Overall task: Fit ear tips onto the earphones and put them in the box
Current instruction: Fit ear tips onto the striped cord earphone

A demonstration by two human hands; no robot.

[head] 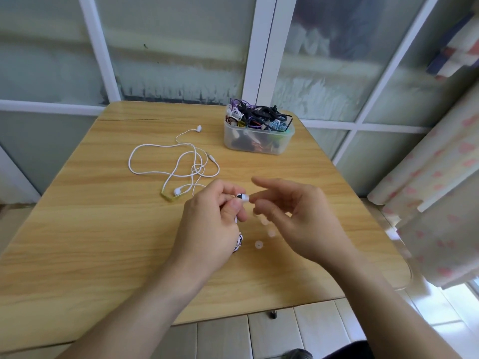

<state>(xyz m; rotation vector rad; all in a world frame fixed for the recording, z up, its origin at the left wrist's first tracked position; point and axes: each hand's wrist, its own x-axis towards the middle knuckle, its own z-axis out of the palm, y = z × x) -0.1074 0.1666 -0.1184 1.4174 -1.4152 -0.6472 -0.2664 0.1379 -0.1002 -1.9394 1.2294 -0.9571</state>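
The left hand pinches a small white-and-black earbud, its long axis left-right, tip pointing right toward the right hand, whose loosely spread fingers hold nothing visible.

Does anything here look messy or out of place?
Slightly. The clear plastic box is overfilled, with a black cable looping over its rim, and the white wired earphones sprawl loosely across the wooden table.

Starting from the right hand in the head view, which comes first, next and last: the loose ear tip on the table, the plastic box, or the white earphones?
1. Loose ear tip, just below the right hand.
2. White earphones, left across the table.
3. Plastic box, at the far edge.
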